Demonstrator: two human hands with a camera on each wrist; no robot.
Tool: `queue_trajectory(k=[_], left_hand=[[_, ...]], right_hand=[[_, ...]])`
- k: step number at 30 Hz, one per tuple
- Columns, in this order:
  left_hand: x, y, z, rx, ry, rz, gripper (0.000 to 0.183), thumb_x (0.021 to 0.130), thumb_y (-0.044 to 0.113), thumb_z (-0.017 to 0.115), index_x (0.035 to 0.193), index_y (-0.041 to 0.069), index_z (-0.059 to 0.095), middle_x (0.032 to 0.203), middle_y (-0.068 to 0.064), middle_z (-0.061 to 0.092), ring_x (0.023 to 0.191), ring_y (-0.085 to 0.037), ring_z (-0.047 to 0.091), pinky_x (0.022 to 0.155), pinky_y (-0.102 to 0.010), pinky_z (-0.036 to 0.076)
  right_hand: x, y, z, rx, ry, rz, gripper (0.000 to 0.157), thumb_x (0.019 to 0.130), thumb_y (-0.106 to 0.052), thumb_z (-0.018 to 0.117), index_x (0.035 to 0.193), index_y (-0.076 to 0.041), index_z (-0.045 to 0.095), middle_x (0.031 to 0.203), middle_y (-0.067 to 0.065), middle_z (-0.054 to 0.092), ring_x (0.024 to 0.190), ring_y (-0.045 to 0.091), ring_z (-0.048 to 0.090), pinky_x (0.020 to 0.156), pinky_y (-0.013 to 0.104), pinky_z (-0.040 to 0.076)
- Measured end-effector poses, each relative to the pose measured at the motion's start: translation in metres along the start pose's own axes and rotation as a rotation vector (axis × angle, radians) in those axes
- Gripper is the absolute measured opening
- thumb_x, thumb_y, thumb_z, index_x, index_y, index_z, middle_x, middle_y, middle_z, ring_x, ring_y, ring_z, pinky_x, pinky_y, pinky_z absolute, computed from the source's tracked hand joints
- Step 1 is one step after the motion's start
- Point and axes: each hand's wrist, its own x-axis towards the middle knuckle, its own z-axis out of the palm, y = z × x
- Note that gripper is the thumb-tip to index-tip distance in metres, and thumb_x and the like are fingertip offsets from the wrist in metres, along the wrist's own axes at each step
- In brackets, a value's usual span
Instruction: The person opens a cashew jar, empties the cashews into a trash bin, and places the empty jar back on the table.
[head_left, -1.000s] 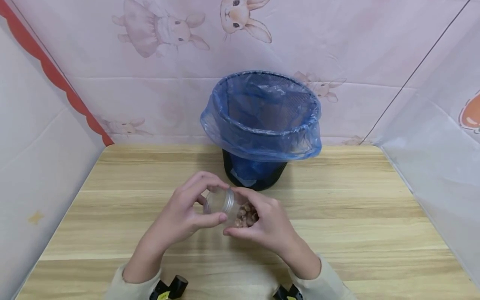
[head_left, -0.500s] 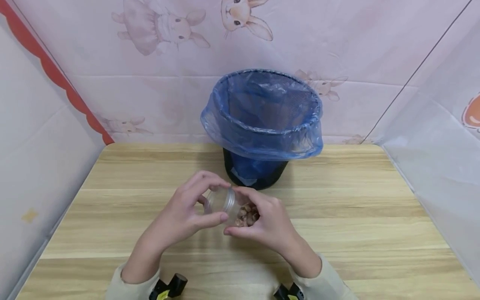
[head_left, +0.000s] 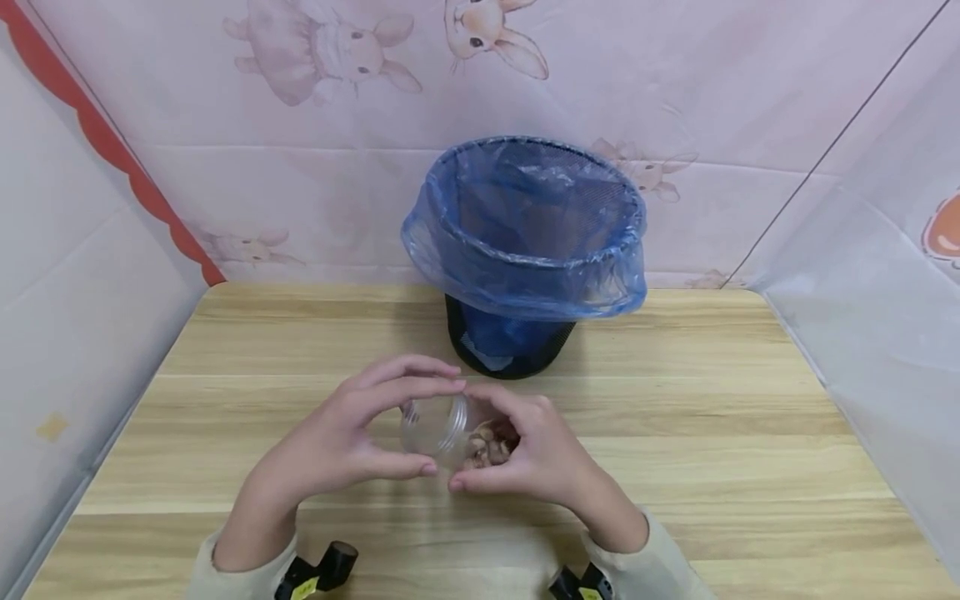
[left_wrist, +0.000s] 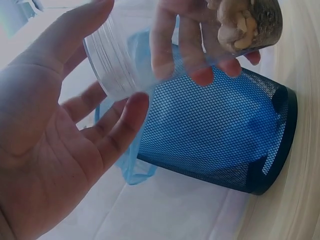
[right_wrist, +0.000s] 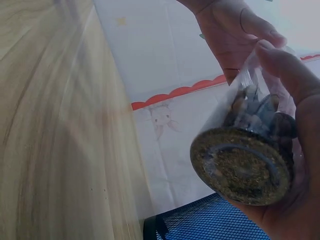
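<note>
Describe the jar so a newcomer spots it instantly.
On the table stands a bin lined with a blue bag. In front of it, the jar tilts between the left hand and right hand. It's the small clear vessel with brown lumps inside; the bin is bigger, black mesh.

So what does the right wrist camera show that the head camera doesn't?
Of those two, only the right wrist view shows the bottom of the jar, covered in brown specks. Only the head view shows the bag folded over the rim of the bin. Both show the left hand, the right hand, what look like nuts in the jar, and the table.
</note>
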Motion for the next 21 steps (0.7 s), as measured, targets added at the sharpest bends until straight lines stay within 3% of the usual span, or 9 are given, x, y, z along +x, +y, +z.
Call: queue_trajectory(k=[5, 11, 16, 21], left_hand=[[0.001, 0.0, 0.001, -0.031, 0.01, 0.024, 0.063, 0.074, 0.02, 0.089, 0.132, 0.017, 0.064, 0.13, 0.001, 0.059, 0.115, -0.015, 0.057, 0.093, -0.027, 0.048], [0.002, -0.001, 0.005, -0.027, 0.036, 0.008, 0.056, 0.078, 0.023, 0.087, 0.129, 0.018, 0.065, 0.128, 0.001, 0.06, 0.111, -0.014, 0.057, 0.089, -0.027, 0.049], [0.003, -0.002, 0.008, -0.006, 0.052, -0.066, 0.056, 0.076, 0.021, 0.088, 0.127, 0.021, 0.065, 0.127, 0.004, 0.06, 0.098, -0.009, 0.055, 0.077, -0.026, 0.048], [0.005, -0.003, 0.012, 0.013, 0.083, -0.147, 0.057, 0.075, 0.021, 0.089, 0.127, 0.022, 0.065, 0.124, 0.006, 0.06, 0.097, -0.011, 0.056, 0.073, -0.026, 0.051]], right_hand=[[0.001, 0.0, -0.002, 0.035, -0.041, -0.018, 0.072, 0.071, -0.038, 0.09, 0.132, -0.017, 0.059, 0.102, -0.003, 0.072, 0.081, 0.01, 0.069, 0.071, 0.022, 0.057], [0.001, -0.001, -0.002, 0.027, -0.026, 0.006, 0.072, 0.07, -0.037, 0.091, 0.132, -0.018, 0.059, 0.102, -0.004, 0.072, 0.08, 0.008, 0.068, 0.069, 0.021, 0.056], [0.0, 0.001, 0.0, -0.035, 0.018, 0.0, 0.075, 0.07, -0.04, 0.09, 0.135, -0.019, 0.058, 0.104, -0.004, 0.072, 0.082, 0.006, 0.068, 0.071, 0.019, 0.055], [0.0, 0.004, 0.003, -0.17, 0.108, -0.058, 0.079, 0.068, -0.042, 0.091, 0.135, -0.016, 0.058, 0.108, -0.002, 0.072, 0.086, 0.007, 0.068, 0.075, 0.019, 0.055]])
